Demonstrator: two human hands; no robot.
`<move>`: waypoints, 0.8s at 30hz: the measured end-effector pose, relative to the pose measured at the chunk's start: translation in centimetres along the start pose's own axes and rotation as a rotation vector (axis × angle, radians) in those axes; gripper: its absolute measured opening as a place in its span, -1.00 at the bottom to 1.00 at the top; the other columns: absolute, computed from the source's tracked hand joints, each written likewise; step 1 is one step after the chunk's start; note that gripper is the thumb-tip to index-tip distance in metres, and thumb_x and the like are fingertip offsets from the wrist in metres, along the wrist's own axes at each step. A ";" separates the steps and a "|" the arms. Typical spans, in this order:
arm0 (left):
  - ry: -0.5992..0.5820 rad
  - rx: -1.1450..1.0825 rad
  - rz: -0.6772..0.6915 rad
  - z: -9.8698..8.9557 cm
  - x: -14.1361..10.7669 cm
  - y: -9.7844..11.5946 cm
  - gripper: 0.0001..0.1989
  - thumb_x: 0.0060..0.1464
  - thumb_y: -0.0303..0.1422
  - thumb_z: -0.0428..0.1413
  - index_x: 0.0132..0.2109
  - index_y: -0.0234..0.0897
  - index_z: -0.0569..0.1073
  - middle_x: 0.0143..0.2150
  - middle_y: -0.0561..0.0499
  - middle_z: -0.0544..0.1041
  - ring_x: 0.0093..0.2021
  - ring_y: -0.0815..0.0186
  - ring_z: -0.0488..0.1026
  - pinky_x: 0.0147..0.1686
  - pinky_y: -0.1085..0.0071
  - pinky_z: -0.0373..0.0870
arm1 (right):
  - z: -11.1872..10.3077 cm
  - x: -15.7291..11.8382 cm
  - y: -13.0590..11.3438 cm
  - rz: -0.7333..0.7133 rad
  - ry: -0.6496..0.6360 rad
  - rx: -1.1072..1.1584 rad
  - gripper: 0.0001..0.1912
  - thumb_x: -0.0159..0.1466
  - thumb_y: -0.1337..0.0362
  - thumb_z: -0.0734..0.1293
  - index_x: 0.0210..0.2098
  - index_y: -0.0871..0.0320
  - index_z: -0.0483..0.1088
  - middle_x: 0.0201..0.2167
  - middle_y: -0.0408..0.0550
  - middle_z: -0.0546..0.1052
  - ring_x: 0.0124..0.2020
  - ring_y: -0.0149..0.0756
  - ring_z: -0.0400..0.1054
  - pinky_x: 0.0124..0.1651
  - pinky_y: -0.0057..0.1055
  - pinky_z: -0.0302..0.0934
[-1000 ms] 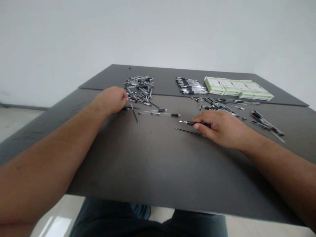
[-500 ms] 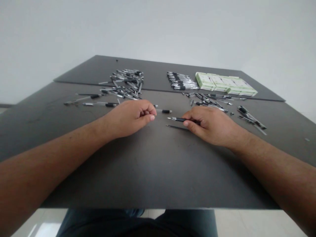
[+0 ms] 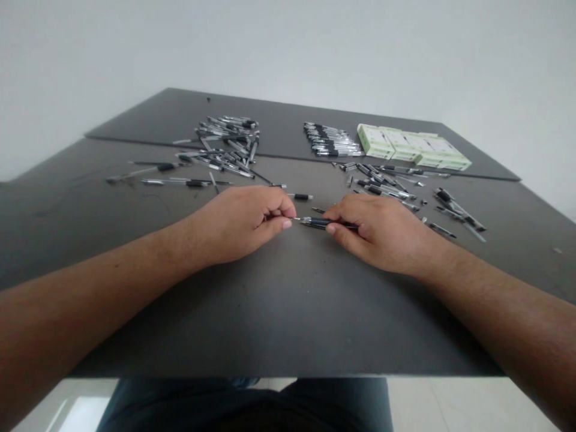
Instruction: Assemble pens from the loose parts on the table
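Note:
My left hand (image 3: 240, 225) pinches a thin pen part (image 3: 294, 218) between its fingertips at the middle of the table. That part's far end nearly meets the tip of a black-and-clear pen (image 3: 321, 223), which my right hand (image 3: 382, 231) grips near its rear. The rear of this pen is hidden by my right fingers. Just beyond the hands lies a loose pen (image 3: 300, 196). A thin dark pen (image 3: 317, 210) sits close to my right fingers, mostly hidden behind them.
A heap of pens (image 3: 225, 141) and a neat row of pens (image 3: 330, 139) lie far off, beside stacked pale green boxes (image 3: 414, 146). More pens (image 3: 382, 187) are scattered to the right. Two dark boards (image 3: 270, 312) form the tabletop, with a seam across them.
My left hand has moved from the heap to the middle, close to my right hand. The thin part now nearly meets the pen tip. The whole view has tilted slightly.

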State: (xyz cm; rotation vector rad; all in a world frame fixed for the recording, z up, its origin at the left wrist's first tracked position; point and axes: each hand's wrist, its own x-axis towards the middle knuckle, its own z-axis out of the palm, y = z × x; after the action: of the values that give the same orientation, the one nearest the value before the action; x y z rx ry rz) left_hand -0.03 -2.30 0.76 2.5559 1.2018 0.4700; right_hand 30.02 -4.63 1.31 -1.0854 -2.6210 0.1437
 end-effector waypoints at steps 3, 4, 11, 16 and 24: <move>-0.006 0.010 0.010 0.1 0.0 0.0 -0.74 0.42 -0.15 0.18 0.03 -0.04 0.75 -0.18 0.00 0.77 -0.17 0.12 0.69 -0.01 0.24 0.57 | 0.0 0.1 -0.2 -0.007 -0.003 -0.003 -0.72 0.61 0.23 0.34 0.06 0.07 0.74 -0.09 0.09 0.82 -0.05 -0.01 0.70 0.07 -0.17 0.50; -0.010 0.012 0.016 0.1 0.0 0.0 -0.74 0.42 -0.16 0.17 0.03 -0.03 0.75 -0.17 -0.01 0.77 -0.17 0.11 0.69 -0.01 0.23 0.57 | 0.1 0.1 -0.2 -0.011 -0.007 -0.003 -0.72 0.61 0.23 0.34 0.05 0.08 0.74 -0.10 0.09 0.82 -0.06 -0.01 0.69 0.06 -0.17 0.50; -0.032 0.021 0.042 0.2 -0.1 0.8 -0.75 0.42 -0.18 0.16 0.00 -0.05 0.75 -0.16 -0.02 0.78 -0.12 0.08 0.70 0.05 0.20 0.54 | 0.6 0.2 -1.1 -0.019 -0.022 0.023 -0.73 0.61 0.23 0.36 0.08 0.08 0.74 -0.11 0.09 0.82 -0.08 -0.02 0.70 0.03 -0.20 0.49; -0.007 0.033 0.023 0.3 -0.3 0.8 -0.79 0.44 -0.19 0.20 0.01 -0.01 0.74 -0.16 0.00 0.78 -0.10 0.09 0.72 0.01 0.21 0.53 | 0.8 0.1 -1.4 0.086 0.043 0.129 -0.81 0.52 0.25 0.43 0.07 0.05 0.66 -0.14 -0.02 0.82 -0.15 -0.11 0.70 -0.05 -0.27 0.46; 0.081 -0.021 0.099 0.5 -0.8 0.6 -0.80 0.43 -0.17 0.18 -0.05 -0.03 0.70 -0.18 0.00 0.77 -0.16 0.12 0.69 -0.04 0.19 0.52 | 0.9 0.2 -1.7 0.167 0.058 0.257 -0.93 0.45 0.21 0.43 -0.11 0.03 0.56 -0.29 -0.12 0.72 -0.30 -0.23 0.60 -0.18 -0.33 0.35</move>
State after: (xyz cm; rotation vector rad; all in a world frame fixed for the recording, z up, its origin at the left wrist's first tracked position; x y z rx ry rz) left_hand 0.12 -3.39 0.38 2.6097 1.0944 0.6100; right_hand 28.49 -5.64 0.89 -1.1936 -2.3774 0.4635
